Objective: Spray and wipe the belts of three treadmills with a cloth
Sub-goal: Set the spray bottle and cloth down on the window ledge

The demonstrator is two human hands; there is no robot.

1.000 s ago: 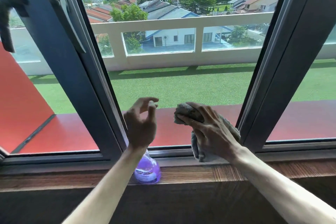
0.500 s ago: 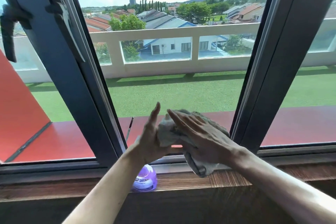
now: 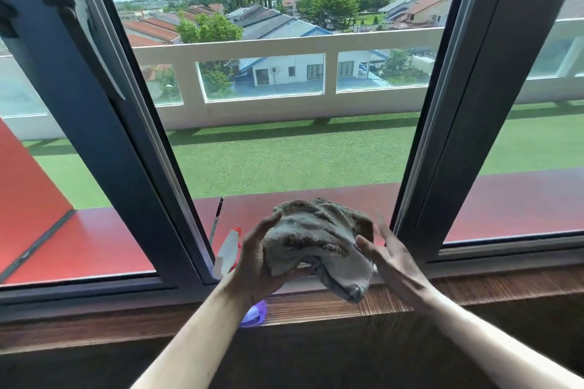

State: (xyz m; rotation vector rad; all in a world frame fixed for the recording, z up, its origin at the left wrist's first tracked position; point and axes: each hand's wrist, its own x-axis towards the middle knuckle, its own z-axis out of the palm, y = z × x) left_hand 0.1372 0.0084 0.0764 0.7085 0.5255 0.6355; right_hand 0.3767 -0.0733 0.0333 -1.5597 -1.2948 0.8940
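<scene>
Cloth, soft and light (bunched, limp), is cupped by the curled left hand above the sill; the right hand is spread beside it. Gathering a fold is judged best.

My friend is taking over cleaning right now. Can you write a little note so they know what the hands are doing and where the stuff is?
Left hand: cups the grey cloth from the left, fingers curled round it.
Right hand: open, fingers straight, against the cloth's right side.
Spray bottle: standing on the wooden window sill, mostly hidden behind the left wrist. Nobody holds it.
Done: cloth is in hand, bunched up in front of the window.
Left: no treadmill is in view, so judging by that, all three belts need spraying and wiping. Pick up the bottle first.
</scene>
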